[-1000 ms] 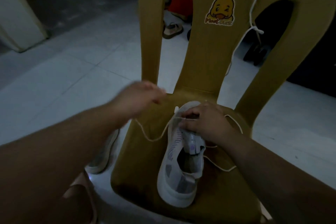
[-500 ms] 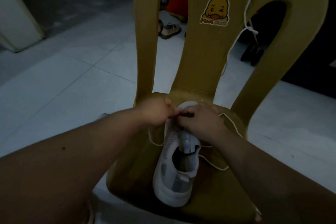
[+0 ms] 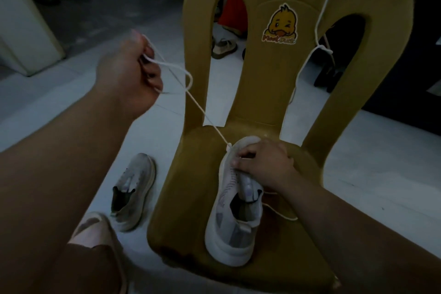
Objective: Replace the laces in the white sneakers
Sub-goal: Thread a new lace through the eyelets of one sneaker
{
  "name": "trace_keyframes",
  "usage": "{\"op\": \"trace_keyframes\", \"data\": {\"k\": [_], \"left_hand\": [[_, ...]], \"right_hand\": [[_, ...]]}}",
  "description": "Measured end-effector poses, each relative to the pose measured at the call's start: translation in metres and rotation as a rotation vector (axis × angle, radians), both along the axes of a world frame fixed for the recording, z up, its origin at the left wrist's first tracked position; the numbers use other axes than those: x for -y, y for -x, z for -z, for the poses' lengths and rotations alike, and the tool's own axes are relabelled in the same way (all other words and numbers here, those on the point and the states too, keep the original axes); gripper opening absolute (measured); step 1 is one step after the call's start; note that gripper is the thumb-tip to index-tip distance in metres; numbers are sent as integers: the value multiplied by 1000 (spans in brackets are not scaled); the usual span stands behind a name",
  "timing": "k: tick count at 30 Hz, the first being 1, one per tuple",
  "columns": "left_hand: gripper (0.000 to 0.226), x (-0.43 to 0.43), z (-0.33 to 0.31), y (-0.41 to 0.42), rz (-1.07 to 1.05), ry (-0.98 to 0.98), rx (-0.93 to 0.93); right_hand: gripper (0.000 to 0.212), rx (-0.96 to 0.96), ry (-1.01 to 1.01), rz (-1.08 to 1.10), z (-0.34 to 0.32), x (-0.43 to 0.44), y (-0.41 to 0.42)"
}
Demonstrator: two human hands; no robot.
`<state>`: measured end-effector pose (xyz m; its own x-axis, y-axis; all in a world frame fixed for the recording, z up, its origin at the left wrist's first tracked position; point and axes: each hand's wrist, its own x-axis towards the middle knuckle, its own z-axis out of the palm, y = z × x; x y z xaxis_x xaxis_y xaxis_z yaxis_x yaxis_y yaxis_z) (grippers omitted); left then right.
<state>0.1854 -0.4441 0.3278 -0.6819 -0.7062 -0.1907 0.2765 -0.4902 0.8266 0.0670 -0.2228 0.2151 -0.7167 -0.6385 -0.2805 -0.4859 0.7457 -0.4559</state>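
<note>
A white sneaker [image 3: 235, 229] lies on the seat of a yellow plastic chair [image 3: 186, 210], toe toward the backrest. My right hand [image 3: 262, 162] grips its forefoot near the front eyelets. A white lace [image 3: 202, 112] runs taut from the sneaker's toe up and left to my left hand [image 3: 128, 74], raised beside the chair, which holds the lace with a loop hanging from its fingers. The lace's other end trails on the seat to the right of the shoe. The second white sneaker [image 3: 133, 191] lies on the floor left of the chair, without a lace.
Another white lace [image 3: 319, 31] hangs knotted over the chair's backrest at the right. A foot in a light slipper [image 3: 95, 229] is at the lower left. Sandals and dark shoes lie on the tiled floor behind the chair. A pale cabinet [image 3: 21, 26] stands far left.
My left hand has gone from the sneaker's toe up and to the left, drawing the lace out taut through the front eyelet. My right hand stays on the shoe.
</note>
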Motion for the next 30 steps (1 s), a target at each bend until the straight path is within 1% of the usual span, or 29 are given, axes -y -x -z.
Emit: {"op": "trace_keyframes", "data": {"k": [2,4,7,10,12,14,15,17,19,21,22,24,25,27,28,30], "left_hand": [[23,-8,8,2,28,75,131],[23,-16,13,4,72,108,180],[23,-22,11,4,100,138,164],[21,-24,7,2,116,185,152],[22,-28,5,0,128,226,154],[23,-33,2,-2,109,310,189],[23,-37,0,-3,88,372,217],[23,-47,-5,-5,37,485,253],[21,-60,-16,-7,18,555,232],[20,-77,-33,-9,49,633,213],[20,-86,-42,-9,76,704,241],[21,-101,-60,-10,130,878,364],[23,-107,-67,-11,149,928,419],[27,-118,-85,-13,166,941,462],[27,-122,-94,-14,173,915,462],[18,-130,-113,-19,198,791,382]], "right_hand": [[32,-24,9,-29,-4,-3,-1],[29,-34,32,-43,-11,-8,1],[40,-26,26,29,-21,-19,1],[41,101,-11,98,-24,-30,-4],[39,221,15,127,-33,-39,-7],[32,234,55,102,-50,-47,-8],[27,243,123,130,-60,-52,-8],[15,405,354,268,-89,-63,-8],[13,543,528,352,-119,-71,-9],[8,617,621,374,-144,-76,-11],[7,657,656,373,-155,-77,-14],[11,741,702,359,-175,-75,-23],[15,774,724,352,-182,-73,-28],[24,756,787,346,-196,-69,-38],[27,694,804,341,-201,-66,-42],[27,509,816,309,-212,-64,-51]]}}
